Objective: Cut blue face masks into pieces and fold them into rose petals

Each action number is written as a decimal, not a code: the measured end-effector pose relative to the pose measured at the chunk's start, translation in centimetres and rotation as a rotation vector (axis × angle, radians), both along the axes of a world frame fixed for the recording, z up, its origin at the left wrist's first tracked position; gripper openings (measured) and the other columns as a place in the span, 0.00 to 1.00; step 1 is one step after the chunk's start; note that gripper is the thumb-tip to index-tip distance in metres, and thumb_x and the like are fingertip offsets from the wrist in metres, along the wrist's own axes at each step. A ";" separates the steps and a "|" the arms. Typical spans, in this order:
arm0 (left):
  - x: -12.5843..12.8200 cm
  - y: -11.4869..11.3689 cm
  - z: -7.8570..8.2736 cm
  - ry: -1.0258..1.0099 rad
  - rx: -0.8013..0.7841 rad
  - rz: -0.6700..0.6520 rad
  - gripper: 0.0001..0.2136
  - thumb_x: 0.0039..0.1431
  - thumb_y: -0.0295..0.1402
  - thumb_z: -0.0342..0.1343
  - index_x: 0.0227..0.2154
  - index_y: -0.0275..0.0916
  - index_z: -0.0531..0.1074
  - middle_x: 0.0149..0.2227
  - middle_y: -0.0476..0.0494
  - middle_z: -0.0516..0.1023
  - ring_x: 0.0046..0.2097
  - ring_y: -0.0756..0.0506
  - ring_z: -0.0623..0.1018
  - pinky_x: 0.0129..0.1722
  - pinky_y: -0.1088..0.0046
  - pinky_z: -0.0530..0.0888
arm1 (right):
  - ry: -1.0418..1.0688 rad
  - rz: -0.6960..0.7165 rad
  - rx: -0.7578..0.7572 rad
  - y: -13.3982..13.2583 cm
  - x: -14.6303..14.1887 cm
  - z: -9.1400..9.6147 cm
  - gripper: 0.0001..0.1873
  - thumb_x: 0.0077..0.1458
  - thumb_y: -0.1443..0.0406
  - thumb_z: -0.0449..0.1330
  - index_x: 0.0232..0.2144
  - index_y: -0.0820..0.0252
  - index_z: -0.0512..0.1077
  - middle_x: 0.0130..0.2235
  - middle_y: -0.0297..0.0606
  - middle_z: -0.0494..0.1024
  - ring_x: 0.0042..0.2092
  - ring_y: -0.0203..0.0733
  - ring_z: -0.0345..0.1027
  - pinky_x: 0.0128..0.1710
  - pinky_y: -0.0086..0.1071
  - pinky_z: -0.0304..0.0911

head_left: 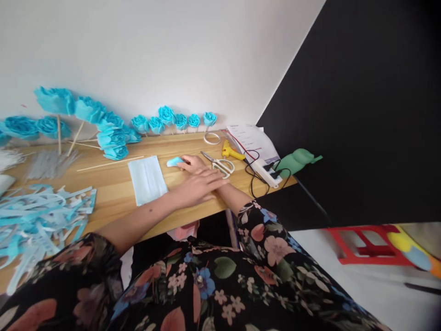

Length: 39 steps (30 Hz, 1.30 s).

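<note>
My right hand rests low over the table, its fingertips closed on the end of a small light-blue petal-like piece. Across my right wrist lies my left hand, palm down, fingers stretched out. Left of the hands is a flat stack of pale blue sheets, close to my left forearm. White-handled scissors lie just right of my right hand, blades pointing up and left. My left fingers hide part of my right wrist.
Blue paper flowers on sticks line the wall. Blue-white strips heap at the left, near grey thin pieces. A tape roll, yellow glue gun, power strip with black cords, papers and green object lie right.
</note>
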<state>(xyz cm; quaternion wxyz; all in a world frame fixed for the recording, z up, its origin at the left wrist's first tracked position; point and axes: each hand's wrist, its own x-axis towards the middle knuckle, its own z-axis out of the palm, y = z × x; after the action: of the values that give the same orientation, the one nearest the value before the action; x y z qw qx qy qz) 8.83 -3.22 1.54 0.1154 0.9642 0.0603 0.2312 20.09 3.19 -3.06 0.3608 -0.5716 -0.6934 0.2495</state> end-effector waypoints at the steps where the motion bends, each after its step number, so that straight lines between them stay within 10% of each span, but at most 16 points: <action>1: 1.3 -0.4 0.3 0.069 0.014 -0.051 0.24 0.66 0.35 0.56 0.63 0.37 0.65 0.64 0.31 0.70 0.66 0.33 0.67 0.64 0.49 0.61 | -0.010 0.035 0.008 -0.1 0.0 0.1 0.14 0.59 0.63 0.62 0.23 0.63 0.76 0.25 0.32 0.75 0.28 0.34 0.64 0.32 0.26 0.63; 9: 8.1 -5.8 4.4 0.200 -0.036 -0.466 0.26 0.55 0.30 0.60 0.58 0.35 0.66 0.52 0.33 0.76 0.53 0.36 0.76 0.52 0.61 0.71 | -0.096 0.175 0.037 0.3 0.7 -0.4 0.16 0.65 0.56 0.58 0.29 0.62 0.71 0.28 0.30 0.75 0.29 0.31 0.62 0.32 0.27 0.50; 21: 7.1 -15.1 12.8 0.107 0.056 -0.937 0.30 0.61 0.38 0.56 0.66 0.39 0.64 0.61 0.39 0.71 0.59 0.40 0.72 0.56 0.63 0.71 | -0.122 0.166 0.033 0.6 0.4 -0.4 0.17 0.65 0.54 0.57 0.32 0.62 0.71 0.30 0.31 0.76 0.31 0.32 0.63 0.33 0.26 0.48; 27: 5.8 -17.3 16.1 0.058 0.080 -0.969 0.19 0.68 0.34 0.46 0.53 0.58 0.77 0.65 0.61 0.67 0.66 0.48 0.67 0.63 0.73 0.65 | -0.206 0.134 0.047 0.5 0.2 -0.2 0.18 0.65 0.53 0.57 0.35 0.62 0.73 0.31 0.32 0.75 0.32 0.34 0.61 0.33 0.28 0.46; 31: 8.0 -14.0 14.4 0.202 -0.277 -1.288 0.19 0.63 0.38 0.58 0.56 0.43 0.75 0.65 0.50 0.69 0.66 0.47 0.67 0.64 0.80 0.63 | -0.270 0.116 0.037 0.6 0.0 -0.3 0.18 0.65 0.52 0.56 0.36 0.61 0.74 0.33 0.34 0.76 0.33 0.35 0.61 0.32 0.29 0.45; 34: 10.0 -10.0 10.9 0.194 -0.600 -0.866 0.14 0.67 0.42 0.54 0.46 0.41 0.78 0.49 0.43 0.81 0.51 0.44 0.78 0.53 0.73 0.72 | -0.280 0.131 0.053 0.6 0.0 -0.3 0.18 0.65 0.52 0.56 0.39 0.61 0.75 0.35 0.35 0.77 0.34 0.36 0.62 0.32 0.29 0.45; 39: 11.5 -5.4 7.6 0.204 -0.514 -0.596 0.21 0.68 0.47 0.50 0.28 0.37 0.74 0.31 0.45 0.77 0.36 0.47 0.75 0.39 0.72 0.68 | -0.262 0.157 0.075 0.4 0.0 -0.1 0.17 0.65 0.55 0.56 0.41 0.63 0.75 0.37 0.36 0.77 0.34 0.35 0.61 0.32 0.29 0.45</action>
<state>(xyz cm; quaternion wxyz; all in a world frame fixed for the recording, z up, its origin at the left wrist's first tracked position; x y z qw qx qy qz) 20.30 -8.65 9.12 0.4081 0.8971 -0.1549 0.0679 20.07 3.60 -3.17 0.2677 -0.5293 -0.7860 0.1744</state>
